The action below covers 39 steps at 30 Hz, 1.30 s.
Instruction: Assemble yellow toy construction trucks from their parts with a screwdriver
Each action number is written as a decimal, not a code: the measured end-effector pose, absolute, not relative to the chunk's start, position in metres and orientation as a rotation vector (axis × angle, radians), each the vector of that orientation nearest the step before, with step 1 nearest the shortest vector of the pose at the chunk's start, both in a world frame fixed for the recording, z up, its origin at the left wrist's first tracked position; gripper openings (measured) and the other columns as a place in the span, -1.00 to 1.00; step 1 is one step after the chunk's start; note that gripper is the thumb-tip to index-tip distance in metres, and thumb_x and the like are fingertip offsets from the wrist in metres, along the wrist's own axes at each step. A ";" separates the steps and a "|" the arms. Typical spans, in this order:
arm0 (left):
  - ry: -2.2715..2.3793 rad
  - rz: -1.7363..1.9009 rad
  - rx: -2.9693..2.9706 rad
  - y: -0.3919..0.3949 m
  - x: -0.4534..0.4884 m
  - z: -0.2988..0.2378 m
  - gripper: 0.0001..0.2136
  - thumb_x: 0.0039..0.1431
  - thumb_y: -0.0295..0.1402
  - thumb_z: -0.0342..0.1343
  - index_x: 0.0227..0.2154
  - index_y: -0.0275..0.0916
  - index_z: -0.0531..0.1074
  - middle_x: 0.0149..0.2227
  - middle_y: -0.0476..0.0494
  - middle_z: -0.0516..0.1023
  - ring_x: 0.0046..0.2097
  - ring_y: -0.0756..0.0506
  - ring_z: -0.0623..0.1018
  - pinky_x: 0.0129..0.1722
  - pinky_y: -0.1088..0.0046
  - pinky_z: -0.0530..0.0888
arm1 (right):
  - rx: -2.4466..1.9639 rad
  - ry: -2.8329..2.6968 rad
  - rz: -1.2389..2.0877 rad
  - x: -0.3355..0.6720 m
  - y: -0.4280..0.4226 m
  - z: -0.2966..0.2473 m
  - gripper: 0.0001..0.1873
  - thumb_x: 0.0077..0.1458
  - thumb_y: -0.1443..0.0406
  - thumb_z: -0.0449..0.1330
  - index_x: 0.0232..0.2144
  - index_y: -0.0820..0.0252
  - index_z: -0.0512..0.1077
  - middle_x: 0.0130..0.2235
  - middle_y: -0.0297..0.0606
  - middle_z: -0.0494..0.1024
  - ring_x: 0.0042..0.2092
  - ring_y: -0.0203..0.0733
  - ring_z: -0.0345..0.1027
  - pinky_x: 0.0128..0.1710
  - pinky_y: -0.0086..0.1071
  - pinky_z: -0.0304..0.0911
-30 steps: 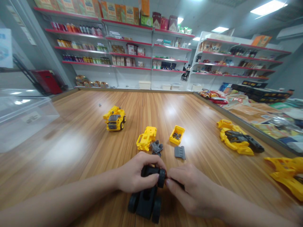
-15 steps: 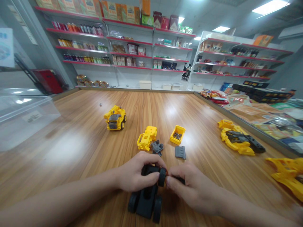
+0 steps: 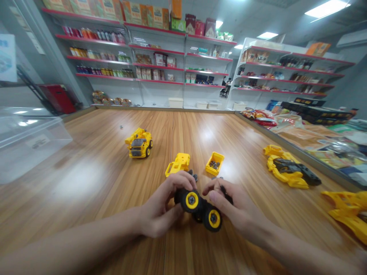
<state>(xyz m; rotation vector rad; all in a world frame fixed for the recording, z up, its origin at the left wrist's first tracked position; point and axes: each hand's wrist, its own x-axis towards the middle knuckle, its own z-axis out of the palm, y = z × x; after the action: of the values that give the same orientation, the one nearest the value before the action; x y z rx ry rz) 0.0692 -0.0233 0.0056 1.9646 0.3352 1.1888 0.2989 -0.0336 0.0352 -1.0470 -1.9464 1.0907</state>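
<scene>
My left hand grips a black toy truck chassis by one end, just above the table. The chassis is turned on its side. Two of its black wheels with yellow hubs face me, each with a cross-head screw in the middle. Close by on the right, my right hand is curled round a slim black tool, mostly hidden by the fingers; I cannot make out its kind. Beyond the hands lie a yellow truck cab, partly covered dark grey parts and a small yellow bin with screws in it.
An assembled yellow toy truck stands at the left. To the right lie a yellow and black toy vehicle and another yellow toy part. A clear plastic box occupies the left edge. Stocked shelves line the back.
The chassis has been lifted and turned from lying lengthwise to its side, so the yellow hubs show. My right hand has come off the wheel area and shifted slightly up.
</scene>
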 end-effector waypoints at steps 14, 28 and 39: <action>0.400 1.258 2.117 -0.020 0.071 -0.002 -0.70 0.13 -0.51 0.15 -0.19 -0.14 0.15 -0.09 -0.21 0.26 -0.05 -0.15 0.37 -0.09 0.26 0.43 | -0.867 -2.224 0.898 0.294 -0.038 0.037 -0.54 -0.03 0.31 0.32 -0.47 0.11 0.01 -0.24 -0.30 0.38 -0.28 -0.25 0.23 -0.29 -0.37 0.15; 0.495 1.154 2.257 -0.016 0.071 0.003 -0.61 0.13 -0.61 0.08 -0.01 -0.19 0.18 0.01 -0.28 0.30 0.09 -0.18 0.37 0.09 0.19 0.38 | -0.771 -2.334 0.868 0.292 -0.038 0.024 -0.66 -0.07 0.30 0.35 -0.45 0.15 0.20 -0.23 -0.26 0.33 -0.23 -0.19 0.27 -0.27 -0.35 0.26; 0.486 1.176 2.271 -0.018 0.071 0.003 -0.66 0.12 -0.56 0.09 -0.06 -0.19 0.22 -0.10 -0.23 0.37 -0.08 -0.13 0.42 -0.04 0.29 0.42 | -0.742 -2.384 0.882 0.293 -0.036 0.028 -0.72 -0.05 0.29 0.36 -0.42 0.18 0.29 -0.23 -0.28 0.35 -0.24 -0.23 0.28 -0.28 -0.37 0.28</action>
<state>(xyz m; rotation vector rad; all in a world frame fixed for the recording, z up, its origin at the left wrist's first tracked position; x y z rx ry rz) 0.0714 -0.0179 0.0028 2.2708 0.4858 1.1758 0.2933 -0.0364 0.0277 -0.7420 -2.3844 0.8817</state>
